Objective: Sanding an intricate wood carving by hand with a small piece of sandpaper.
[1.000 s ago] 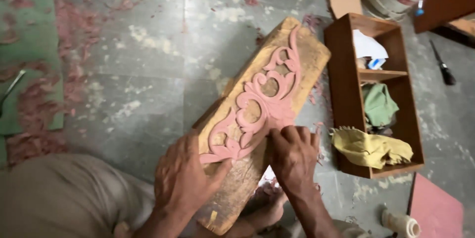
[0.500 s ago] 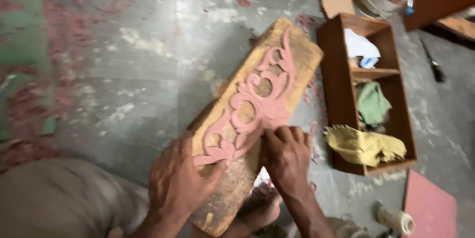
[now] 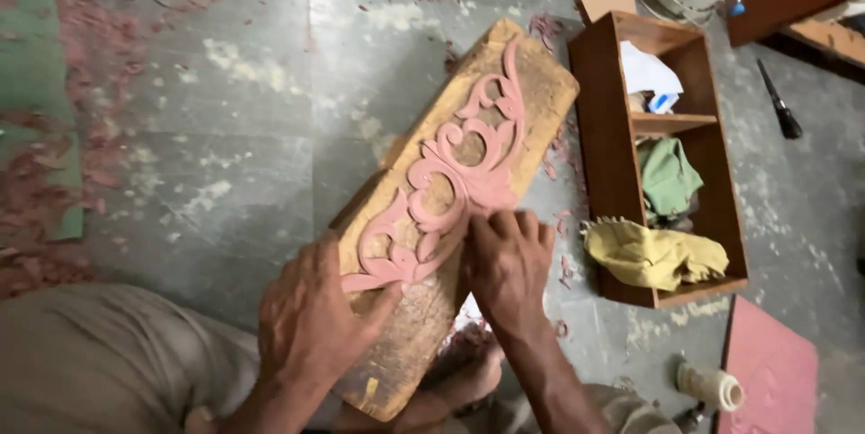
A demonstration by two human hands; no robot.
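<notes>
1. Pink and flat, the scrollwork carving point(image 3: 455, 186) lies on a wooden block point(image 3: 468, 218) set on the floor point(image 3: 225, 127).
2. The carving's long axis follows the block's, a diagonal from lower left, by the person, to upper right, where its narrow tip points toward the block's far end.
3. The left hand point(image 3: 311, 317) lies flat on the block's near part, fingers spread, thumb touching the carving's lower scrolls; its grip is released, pressing rather than clasping.
4. The right hand point(image 3: 509, 263) rests on the block's right edge at mid-length, fingertips point(image 3: 482, 222) on the carving's rim; its fingers are curled, and I cannot tell whether they hold anything.
5. Just right of the block lies an open wooden shelf box point(image 3: 599, 127) with 2 compartments, holding a green cloth point(image 3: 669, 177); a yellow cloth point(image 3: 653, 254) spills from its lower one.
6. Pink shavings point(image 3: 81, 37) litter the floor at left.
</notes>
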